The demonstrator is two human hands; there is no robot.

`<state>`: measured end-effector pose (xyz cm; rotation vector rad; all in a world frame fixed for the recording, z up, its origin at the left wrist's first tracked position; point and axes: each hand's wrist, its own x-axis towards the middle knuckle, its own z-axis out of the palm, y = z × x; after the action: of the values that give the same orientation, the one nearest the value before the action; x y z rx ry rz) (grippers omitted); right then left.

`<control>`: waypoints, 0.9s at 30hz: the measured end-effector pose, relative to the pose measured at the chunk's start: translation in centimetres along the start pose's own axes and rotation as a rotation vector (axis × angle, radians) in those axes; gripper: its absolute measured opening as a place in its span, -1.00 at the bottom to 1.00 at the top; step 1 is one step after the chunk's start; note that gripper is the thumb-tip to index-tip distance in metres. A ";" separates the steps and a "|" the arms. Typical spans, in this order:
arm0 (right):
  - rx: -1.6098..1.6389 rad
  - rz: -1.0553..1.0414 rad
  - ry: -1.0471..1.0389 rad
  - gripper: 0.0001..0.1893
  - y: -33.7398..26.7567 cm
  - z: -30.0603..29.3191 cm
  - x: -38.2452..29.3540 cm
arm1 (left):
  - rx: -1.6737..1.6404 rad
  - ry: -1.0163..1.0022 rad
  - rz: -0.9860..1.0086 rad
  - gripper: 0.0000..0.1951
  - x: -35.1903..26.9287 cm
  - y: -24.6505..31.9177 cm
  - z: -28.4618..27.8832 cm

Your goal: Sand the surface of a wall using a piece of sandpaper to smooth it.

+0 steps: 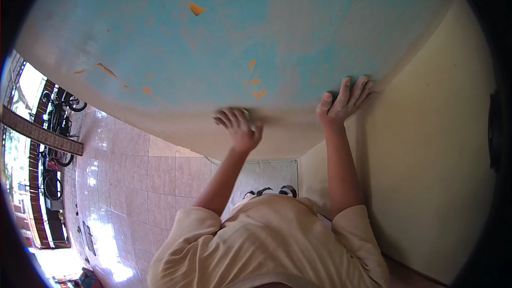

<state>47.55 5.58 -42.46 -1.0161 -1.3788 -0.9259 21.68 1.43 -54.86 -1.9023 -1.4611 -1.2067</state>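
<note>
Before me is a wall [224, 48] with worn turquoise paint, greyish smeared patches and small orange chipped spots. Its lower band is beige. My left hand [240, 128] presses against the wall near the line between turquoise and beige, fingers bent and slightly blurred. A pale edge shows by its fingertips, but whether a thing lies under the hand is hidden. To the right, my right hand [346, 100] rests on the wall near the corner, fingers spread, holding nothing. Whitish dust coats its fingers.
A cream side wall [424, 148] meets the worn wall at my right. Below are glossy tiles [128, 184] and a grey floor slab [268, 172] by my feet. Motorcycles [60, 128] and a bicycle [52, 184] stand far left, beyond a patterned post [44, 133].
</note>
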 end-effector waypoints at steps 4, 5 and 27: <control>-0.034 -0.015 -0.031 -0.43 1.8 -0.3 -1.5 | -0.122 0.082 -0.029 -0.09 4.2 4.1 0.1; -0.036 -0.008 -0.046 -0.43 1.6 -0.5 -1.6 | -0.103 0.115 0.017 -0.12 8.9 4.1 -2.6; -0.033 0.003 -0.072 -0.44 2.3 0.5 -3.1 | -0.074 0.006 0.144 -0.26 15.4 10.7 -3.4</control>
<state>49.56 6.60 -45.60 -1.0848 -1.4254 -0.9207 31.26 3.38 -38.53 -2.0132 -1.2681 -1.2127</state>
